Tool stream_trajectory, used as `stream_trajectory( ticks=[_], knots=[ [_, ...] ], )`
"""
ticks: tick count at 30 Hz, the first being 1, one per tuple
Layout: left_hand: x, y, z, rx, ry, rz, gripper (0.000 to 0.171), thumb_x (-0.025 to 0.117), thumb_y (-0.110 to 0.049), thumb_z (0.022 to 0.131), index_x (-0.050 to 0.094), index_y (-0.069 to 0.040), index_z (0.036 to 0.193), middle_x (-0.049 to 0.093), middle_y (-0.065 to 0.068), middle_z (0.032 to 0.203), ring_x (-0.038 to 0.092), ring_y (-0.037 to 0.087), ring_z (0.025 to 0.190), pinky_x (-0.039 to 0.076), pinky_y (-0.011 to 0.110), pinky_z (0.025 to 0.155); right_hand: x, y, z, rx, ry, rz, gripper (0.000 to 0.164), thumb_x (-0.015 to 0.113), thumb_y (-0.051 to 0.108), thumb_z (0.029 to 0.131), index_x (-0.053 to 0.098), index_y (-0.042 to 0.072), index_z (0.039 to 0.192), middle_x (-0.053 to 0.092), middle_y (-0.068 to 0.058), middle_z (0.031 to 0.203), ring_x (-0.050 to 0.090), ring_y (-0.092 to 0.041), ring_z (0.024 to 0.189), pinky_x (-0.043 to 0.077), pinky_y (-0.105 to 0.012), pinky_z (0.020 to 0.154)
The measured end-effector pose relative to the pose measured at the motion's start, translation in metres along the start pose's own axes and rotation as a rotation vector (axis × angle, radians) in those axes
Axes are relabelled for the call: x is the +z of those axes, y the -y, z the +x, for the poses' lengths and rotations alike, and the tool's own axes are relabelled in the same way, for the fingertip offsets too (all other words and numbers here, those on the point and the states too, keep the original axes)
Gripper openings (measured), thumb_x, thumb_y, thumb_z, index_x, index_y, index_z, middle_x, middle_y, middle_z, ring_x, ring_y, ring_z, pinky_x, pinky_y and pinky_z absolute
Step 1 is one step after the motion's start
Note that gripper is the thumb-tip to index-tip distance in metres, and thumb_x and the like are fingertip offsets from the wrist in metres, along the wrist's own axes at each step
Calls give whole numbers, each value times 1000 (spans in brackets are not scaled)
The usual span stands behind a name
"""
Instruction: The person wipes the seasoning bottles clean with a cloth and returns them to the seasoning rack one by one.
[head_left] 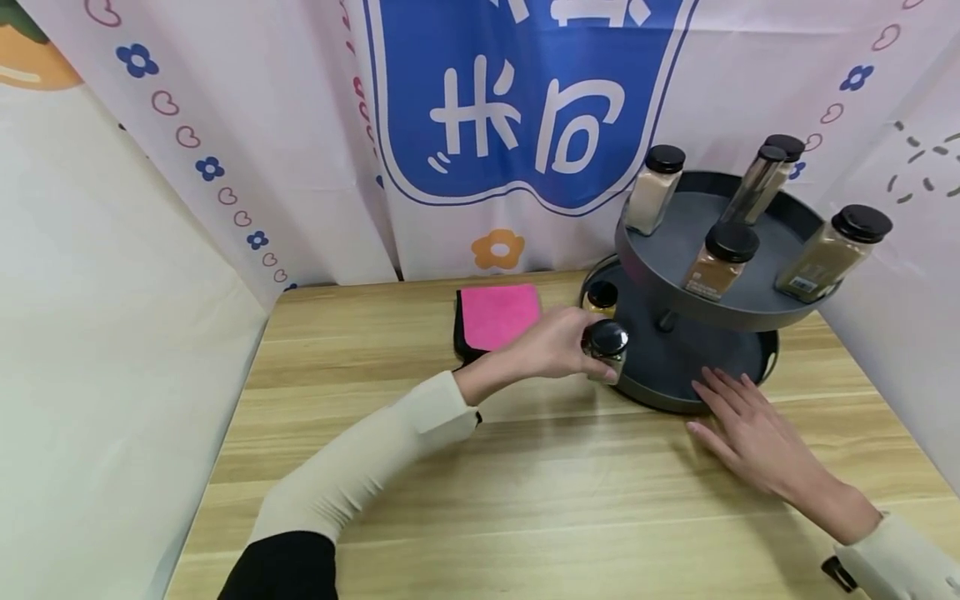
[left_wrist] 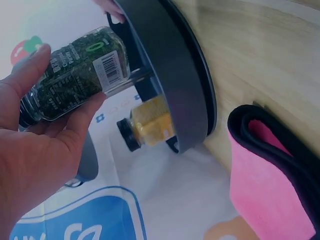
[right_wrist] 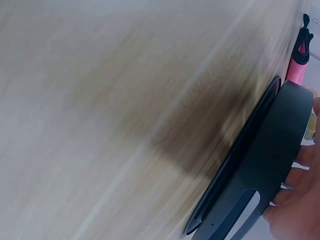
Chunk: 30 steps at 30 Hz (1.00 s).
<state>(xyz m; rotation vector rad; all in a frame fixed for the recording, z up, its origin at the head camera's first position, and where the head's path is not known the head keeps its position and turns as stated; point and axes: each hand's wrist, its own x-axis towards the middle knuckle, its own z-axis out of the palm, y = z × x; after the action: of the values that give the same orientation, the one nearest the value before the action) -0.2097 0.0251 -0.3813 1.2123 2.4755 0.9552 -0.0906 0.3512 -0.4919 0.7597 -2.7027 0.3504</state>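
Between its thumb and fingers my left hand point(head_left: 551, 343) grips a glass spice jar point(left_wrist: 82, 75) of dried green herbs with a black lid. In the head view this jar is at the left front rim of the lower tray point(head_left: 675, 371) of a dark grey two-tier turntable rack. My right hand point(head_left: 761, 437) rests its fairly straight fingers on that tray's front right rim, near a handle slot point(right_wrist: 247, 212). A jar of yellow spice point(left_wrist: 152, 122) stands on the lower tray, just behind the herb jar.
Several black-lidded jars stand on the upper tray point(head_left: 742, 312), among them a brown spice jar point(head_left: 716, 267) in front. Left of the rack lies a folded pink cloth point(head_left: 498, 315) with a black edge. A printed curtain point(head_left: 315, 167) hangs behind the wooden table point(head_left: 525, 508).
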Motion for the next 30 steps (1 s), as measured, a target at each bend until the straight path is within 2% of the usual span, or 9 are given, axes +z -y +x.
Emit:
stream_trajectory(
  ticks=[4,11,20,30],
  knots=[
    [6,0,16,13,22,51,46,95,-31,82,71,-7,113,72,1,96,63,9,84,48,19,76,0,0,-1,2,8,0,60,73,36,99,62,-7,140,56,-32,147,52,-49,136,19,-52,130],
    [15,3,43,60,39,84,47,94,-29,82,71,-6,116,75,2,103,66,11,93,49,19,84,1,-1,-3,2,-1,11,59,72,37,100,62,-7,139,56,-33,146,51,-49,137,16,-52,130],
    [23,4,65,71,118,114,58,90,-32,87,67,-6,134,73,3,123,66,13,111,47,18,94,4,0,-3,3,-19,8,58,73,37,100,64,-7,137,59,-32,144,54,-49,134,20,-53,129],
    [29,7,78,101,244,136,55,90,-31,88,68,-6,131,73,2,118,64,9,100,47,17,87,8,-2,-1,-7,-34,15,59,72,39,100,64,-6,137,60,-31,143,54,-48,134,18,-50,130]
  ],
)
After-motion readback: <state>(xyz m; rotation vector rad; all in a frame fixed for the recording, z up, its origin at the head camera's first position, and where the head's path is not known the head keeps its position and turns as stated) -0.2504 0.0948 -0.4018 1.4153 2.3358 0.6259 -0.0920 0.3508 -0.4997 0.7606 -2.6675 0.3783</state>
